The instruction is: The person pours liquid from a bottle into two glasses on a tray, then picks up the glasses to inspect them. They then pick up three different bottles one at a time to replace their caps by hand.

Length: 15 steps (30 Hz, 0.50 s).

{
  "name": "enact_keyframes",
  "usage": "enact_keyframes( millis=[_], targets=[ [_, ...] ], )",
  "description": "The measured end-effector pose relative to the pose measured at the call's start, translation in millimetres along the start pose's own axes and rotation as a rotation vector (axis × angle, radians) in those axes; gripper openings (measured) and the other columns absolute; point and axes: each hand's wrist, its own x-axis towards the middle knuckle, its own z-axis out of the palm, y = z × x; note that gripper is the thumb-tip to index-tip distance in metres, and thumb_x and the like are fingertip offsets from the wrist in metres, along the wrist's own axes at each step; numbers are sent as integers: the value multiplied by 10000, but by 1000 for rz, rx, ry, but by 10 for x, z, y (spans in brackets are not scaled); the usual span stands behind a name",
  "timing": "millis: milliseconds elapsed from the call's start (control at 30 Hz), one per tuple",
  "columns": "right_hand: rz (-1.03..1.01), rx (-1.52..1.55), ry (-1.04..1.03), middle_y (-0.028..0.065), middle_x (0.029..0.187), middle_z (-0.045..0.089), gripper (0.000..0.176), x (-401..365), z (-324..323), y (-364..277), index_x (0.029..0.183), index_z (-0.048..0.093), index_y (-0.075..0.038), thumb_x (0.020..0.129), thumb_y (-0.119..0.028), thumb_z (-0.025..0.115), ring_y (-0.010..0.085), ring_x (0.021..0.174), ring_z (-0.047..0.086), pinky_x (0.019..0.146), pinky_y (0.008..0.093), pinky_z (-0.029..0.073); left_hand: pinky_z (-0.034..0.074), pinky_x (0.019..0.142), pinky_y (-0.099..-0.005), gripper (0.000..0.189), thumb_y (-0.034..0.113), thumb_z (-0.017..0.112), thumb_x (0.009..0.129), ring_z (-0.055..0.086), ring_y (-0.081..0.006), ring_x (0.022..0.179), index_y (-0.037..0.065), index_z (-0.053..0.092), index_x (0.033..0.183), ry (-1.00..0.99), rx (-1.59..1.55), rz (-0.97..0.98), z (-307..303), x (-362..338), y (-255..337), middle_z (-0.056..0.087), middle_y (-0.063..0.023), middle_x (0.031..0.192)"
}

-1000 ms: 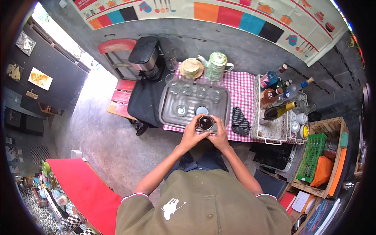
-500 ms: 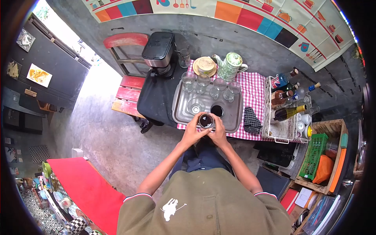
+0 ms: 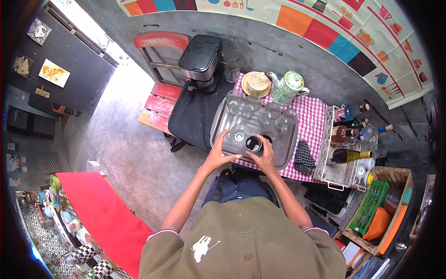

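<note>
My right hand (image 3: 265, 158) is wrapped round a glass of dark drink (image 3: 253, 143) over the near side of a grey metal tray (image 3: 291, 149). My left hand (image 3: 218, 156) is off that glass, thumb and fingers spread, its fingertips near the left side of an empty clear glass (image 3: 239, 135). Just behind the held glass, partly hidden by it and my fingers, another dark-filled glass (image 3: 268, 136) shows. Several clear glass cups (image 3: 251, 105) line the far side of the tray.
A coffee maker (image 3: 200, 60) stands on the black-covered part at the left. Behind the tray are a lidded pot (image 3: 256, 83) and a green teapot (image 3: 289, 88). On the right lie a checked cloth (image 3: 304, 158) and a wire rack (image 3: 327, 174) of bottles.
Both hands held the dark drink; now my left hand has let go and moved left, fingers spread. The right hand has carried the glass slightly right relative to the tray. The view has shifted.
</note>
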Motion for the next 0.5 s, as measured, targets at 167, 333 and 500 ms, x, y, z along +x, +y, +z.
enact_keyframes(
  millis=[167, 333, 500],
  targets=[
    [43, 12, -35, 158, 1302, 598, 735, 19, 62, 185, 1360, 493, -32, 749, -214, 857, 351, 1202, 554, 1032, 438, 401, 256, 1204, -455, 1169, 408, 885, 692, 285, -393, 1471, -35, 211, 1538, 19, 176, 12, 26, 93, -261, 310, -276, 1550],
    [72, 16, -61, 153, 1337, 588, 734, 53, 129, 237, 1388, 467, -40, 777, -210, 836, 346, 1245, 536, 1058, 439, 372, 260, 1207, -467, 1225, 380, 888, 661, 270, -439, 1465, -72, 160, 1536, -46, 349, 94, 151, 262, -583, 281, -315, 1550],
    [86, 22, -98, 164, 1360, 573, 715, 89, 187, 271, 1392, 451, -31, 805, -220, 813, 338, 1258, 532, 1050, 434, 373, 275, 1205, -448, 1239, 336, 901, 630, 279, -438, 1460, -82, 158, 1529, -113, 378, 62, 242, 403, -684, 274, -317, 1555]
  ],
)
